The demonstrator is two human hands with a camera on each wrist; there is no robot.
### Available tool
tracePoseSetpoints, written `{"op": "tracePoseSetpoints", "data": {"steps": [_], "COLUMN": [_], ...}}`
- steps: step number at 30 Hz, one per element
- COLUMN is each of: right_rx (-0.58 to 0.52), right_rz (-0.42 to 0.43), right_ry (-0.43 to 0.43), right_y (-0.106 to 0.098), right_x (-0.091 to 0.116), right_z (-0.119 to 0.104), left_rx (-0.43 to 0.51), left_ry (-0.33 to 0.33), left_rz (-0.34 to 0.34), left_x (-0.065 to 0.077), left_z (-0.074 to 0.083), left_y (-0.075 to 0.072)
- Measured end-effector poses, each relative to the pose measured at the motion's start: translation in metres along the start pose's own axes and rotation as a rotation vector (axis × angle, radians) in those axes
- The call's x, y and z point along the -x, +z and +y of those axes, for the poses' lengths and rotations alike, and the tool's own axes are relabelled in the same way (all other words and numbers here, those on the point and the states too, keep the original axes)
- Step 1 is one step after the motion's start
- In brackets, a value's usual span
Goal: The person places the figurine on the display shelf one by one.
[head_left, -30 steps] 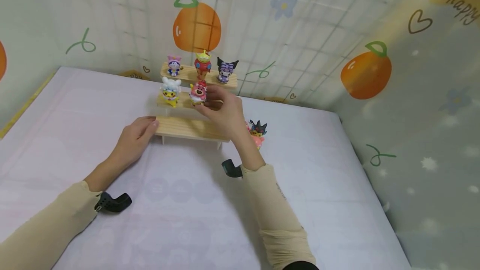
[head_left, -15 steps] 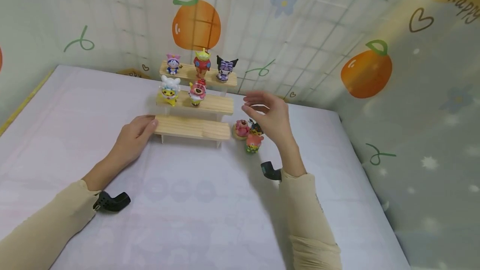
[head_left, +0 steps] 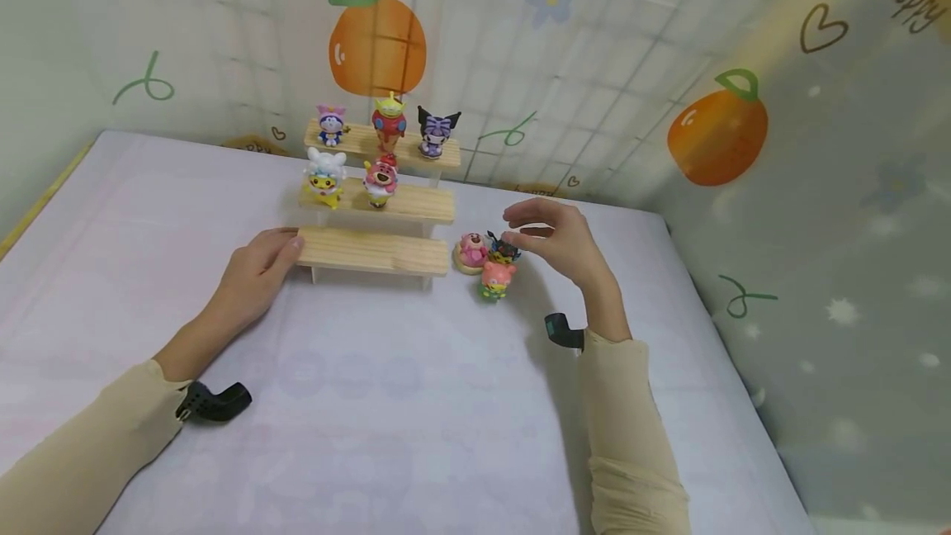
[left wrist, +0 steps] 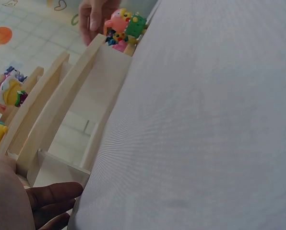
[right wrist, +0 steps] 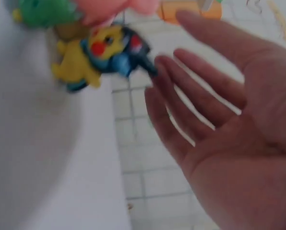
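A three-tier wooden display stand (head_left: pixel 373 251) stands on the table. My left hand (head_left: pixel 256 275) rests against the left end of its lowest step; in the left wrist view its fingers (left wrist: pixel 56 194) lie fairly straight beside the white support. My right hand (head_left: pixel 560 242) is held open and holds nothing, fingertips close to a dark-eared yellow figurine (right wrist: pixel 102 60); whether they touch it I cannot tell. Beside that figurine stand a pink bear figurine (head_left: pixel 472 251) on a round base and a pink-and-green figurine (head_left: pixel 495 279). A pink figurine with a red top (head_left: pixel 380 182) stands on the middle step.
A yellow figurine in a white hood (head_left: pixel 324 177) shares the middle step. On the top step are a small purple-and-pink figurine (head_left: pixel 331 127), a red-and-green one (head_left: pixel 390 124) and a black-eared purple one (head_left: pixel 437 132). A patterned curtain (head_left: pixel 475 40) hangs behind the table (head_left: pixel 371 436).
My right hand has let go of the pink red-topped figurine on the middle step and moved right, then lowered towards the figurines beside the stand. My left hand stays at the stand's end.
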State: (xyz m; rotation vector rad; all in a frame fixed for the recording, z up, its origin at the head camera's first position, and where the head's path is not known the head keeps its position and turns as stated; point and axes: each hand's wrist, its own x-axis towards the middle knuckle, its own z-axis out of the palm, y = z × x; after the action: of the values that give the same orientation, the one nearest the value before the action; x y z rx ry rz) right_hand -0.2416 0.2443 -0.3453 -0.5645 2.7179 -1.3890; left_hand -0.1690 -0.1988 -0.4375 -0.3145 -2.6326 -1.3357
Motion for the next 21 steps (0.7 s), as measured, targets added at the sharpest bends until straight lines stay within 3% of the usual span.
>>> {"op": "tracePoseSetpoints", "data": {"steps": [5,11,16,21], "right_rx": [-0.045,0.013,0.039,0.051], "right_rz": [-0.082,-0.182,-0.193,-0.180], "right_ry": [0.046,0.087,0.131,0.122], "right_y": [-0.001,0.003,0.006,0.007], "right_x": [0.001,-0.001,-0.002,-0.003], "right_z": [0.019,0.029,0.032,0.033], "left_rx": [0.000,0.007,0.011,0.010], "left_ry": [-0.004,0.001,0.005,0.010], "left_rz": [-0.004,-0.002,0.001,0.009], "left_x": [0.000,-0.001,-0.002,-0.001], "left_z": [-0.001,-0.002,-0.002,-0.002], "left_y": [0.000,0.000,0.000,0.000]}}
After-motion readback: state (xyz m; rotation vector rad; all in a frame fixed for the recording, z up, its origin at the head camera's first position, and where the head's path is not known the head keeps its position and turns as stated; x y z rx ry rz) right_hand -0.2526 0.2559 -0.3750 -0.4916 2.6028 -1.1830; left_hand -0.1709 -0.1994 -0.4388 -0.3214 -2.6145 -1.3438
